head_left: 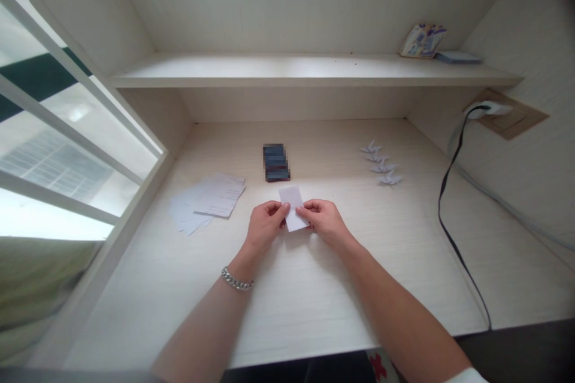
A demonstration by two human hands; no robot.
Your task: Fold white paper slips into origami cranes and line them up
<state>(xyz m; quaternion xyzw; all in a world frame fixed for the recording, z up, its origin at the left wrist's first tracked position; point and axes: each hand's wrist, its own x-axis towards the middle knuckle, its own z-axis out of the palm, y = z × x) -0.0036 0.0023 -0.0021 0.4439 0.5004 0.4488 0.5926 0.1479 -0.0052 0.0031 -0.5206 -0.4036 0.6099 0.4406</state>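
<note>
A small white piece of paper (pixel 293 194), narrow and apparently folded, is held a little above the desk. My left hand (pixel 266 221) pinches its left edge between thumb and fingers. On the opposite edge, my right hand (pixel 327 221) pinches it the same way, thumb on top. Just beyond the paper lies a dark phone-shaped object (pixel 276 163), its surface blurred out. To the left is a loose stack of white paper sheets (pixel 220 194), some with printed lines. Several folded paper cranes (pixel 381 161) stand in a row at the back right.
The pale wooden desk (pixel 179 311) has a raised shelf (pixel 269 66) behind it, holding a colourful small box (pixel 422 40) and a flat bluish item (pixel 458 58). A black cable (pixel 442 191) runs from the wall socket (pixel 512 114) down the desk's right side. White bars (pixel 58 125) flank the left.
</note>
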